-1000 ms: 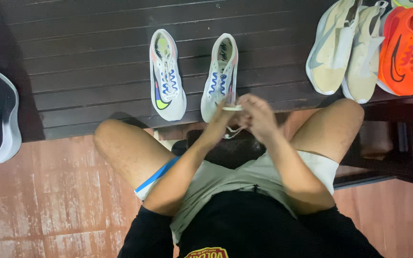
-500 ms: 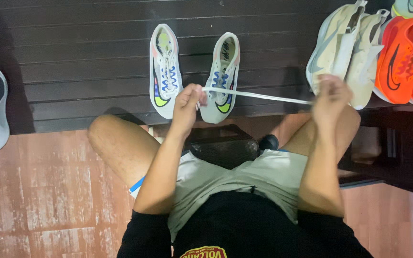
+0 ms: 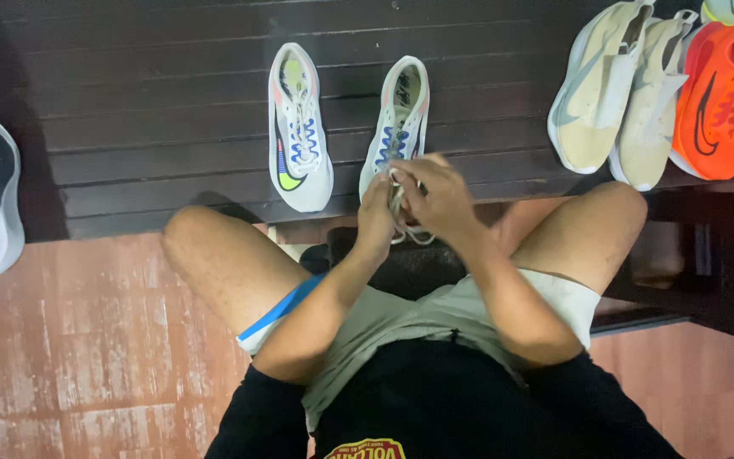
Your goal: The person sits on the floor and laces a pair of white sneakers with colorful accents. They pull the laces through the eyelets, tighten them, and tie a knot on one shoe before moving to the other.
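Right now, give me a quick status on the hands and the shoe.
Both hands, left hand and right hand, together on white lace. Right shoe on dark bench. Nothing obstructing.

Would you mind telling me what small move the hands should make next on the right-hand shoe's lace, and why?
Probably draw the loops apart to snug the knot. Both the left hand and right hand pinch the white lace together over the toe end of the right-hand shoe, and slack lace hangs below them.
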